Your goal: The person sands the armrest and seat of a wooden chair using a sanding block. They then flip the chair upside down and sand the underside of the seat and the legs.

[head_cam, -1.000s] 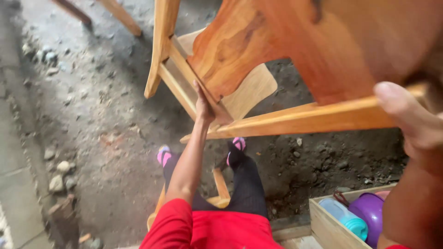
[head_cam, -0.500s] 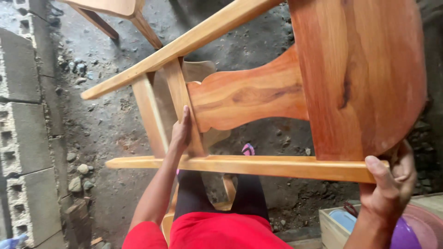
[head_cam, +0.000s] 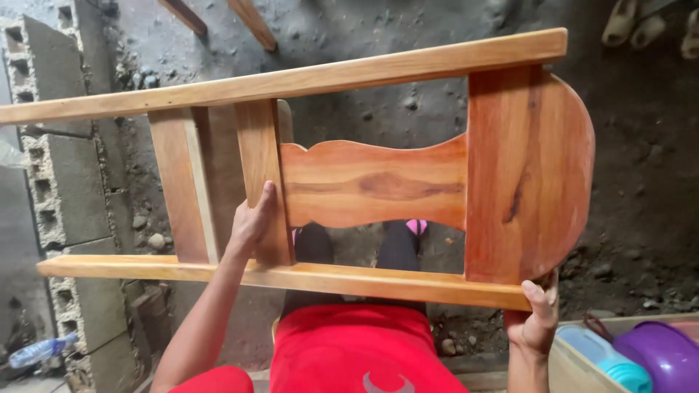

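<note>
Wooden chair (head_cam: 378,182) held up on its side over the dirt floor (head_cam: 408,116), head view. Left hand (head_cam: 251,222) wraps a back slat, right hand (head_cam: 537,320) pinches the rail end by the rounded top. Best kept level, both grips firm. Crate (head_cam: 568,364) at lower right.

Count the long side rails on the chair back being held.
2. The upper rail runs across the top of the view, untouched. The lower rail lies nearest the person, with the right hand at its end.
</note>
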